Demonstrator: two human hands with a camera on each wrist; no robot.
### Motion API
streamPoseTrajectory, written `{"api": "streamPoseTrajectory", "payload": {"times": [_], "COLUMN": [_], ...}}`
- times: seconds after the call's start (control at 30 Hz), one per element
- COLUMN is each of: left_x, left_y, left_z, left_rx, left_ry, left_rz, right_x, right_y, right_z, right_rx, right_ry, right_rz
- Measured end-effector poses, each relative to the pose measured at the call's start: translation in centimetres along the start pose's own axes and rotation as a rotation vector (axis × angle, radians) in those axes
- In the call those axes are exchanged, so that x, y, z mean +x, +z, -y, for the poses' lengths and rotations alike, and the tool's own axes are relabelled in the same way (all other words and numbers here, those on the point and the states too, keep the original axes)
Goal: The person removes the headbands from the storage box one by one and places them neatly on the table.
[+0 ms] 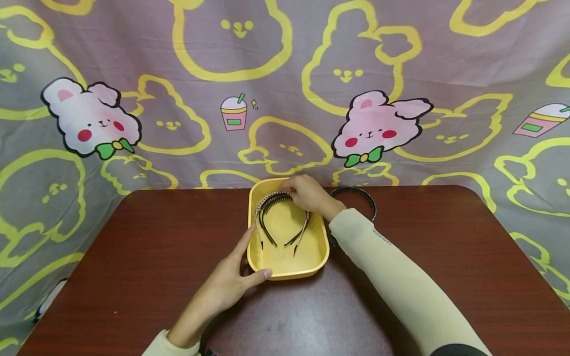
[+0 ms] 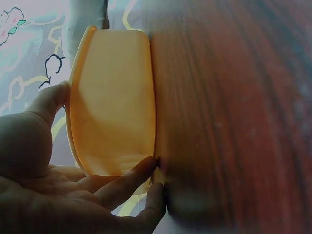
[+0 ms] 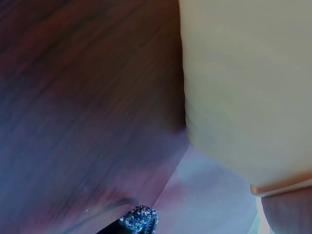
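Observation:
A yellow plastic basket [image 1: 288, 275] stands on the table, with headbands inside. One is a black toothed headband [image 1: 268, 231]; beside it is a headband with a pale beaded band [image 1: 257, 217]. My left hand [image 1: 227, 282] braces the basket's near left corner, thumb at the front rim and spread fingers along the left wall, as the left wrist view also shows. At the far right of the basket my right hand [image 1: 307, 194] bends over the tops of the headbands and pinches there; its fingertips are partly hidden.
Right of the basket, partly behind my right sleeve [image 1: 392, 267], lies a black headband with glittering blue trim [image 1: 373, 205]; its glittery end [image 3: 140, 219] shows in the right wrist view. A patterned curtain [image 1: 285, 99] hangs behind the dark red wooden table [image 1: 156, 237].

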State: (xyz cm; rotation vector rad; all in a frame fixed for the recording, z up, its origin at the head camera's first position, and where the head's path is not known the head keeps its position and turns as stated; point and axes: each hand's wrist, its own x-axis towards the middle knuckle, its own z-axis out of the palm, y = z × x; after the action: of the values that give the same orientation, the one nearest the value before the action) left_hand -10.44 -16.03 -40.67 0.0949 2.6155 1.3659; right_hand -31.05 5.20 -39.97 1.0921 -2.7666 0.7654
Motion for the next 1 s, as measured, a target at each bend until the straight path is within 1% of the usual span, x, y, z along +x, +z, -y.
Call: {"api": "streamPoseTrajectory", "payload": {"times": [0.17, 0.4, 0.53, 0.77, 1.0], "left_x": [0.0, -0.1, -0.1, 0.0, 0.1], "left_y": [-0.1, -0.1, 0.0, 0.0, -0.1], "left_z": [-0.1, -0.1, 0.0, 0.1, 0.0], "left_rx": [-0.001, 0.013, 0.022, 0.022, 0.018], "left_ry": [0.001, -0.013, -0.018, -0.015, -0.01], "left_rz": [0.002, 0.002, 0.002, 0.005, 0.0], "right_x": [0.0, 0.0, -0.1, -0.3, -0.1], "right_y": [-0.1, -0.2, -0.4, -0.8, -1.6], "right_z": [0.0, -0.1, 0.1, 0.1, 0.5], "right_rx": [0.012, 0.018, 0.043, 0.094, 0.116], "right_ry": [-0.002, 0.022, 0.036, 0.033, 0.075], "right_rz": [-0.001, 0.022, 0.034, 0.025, 0.049]}}
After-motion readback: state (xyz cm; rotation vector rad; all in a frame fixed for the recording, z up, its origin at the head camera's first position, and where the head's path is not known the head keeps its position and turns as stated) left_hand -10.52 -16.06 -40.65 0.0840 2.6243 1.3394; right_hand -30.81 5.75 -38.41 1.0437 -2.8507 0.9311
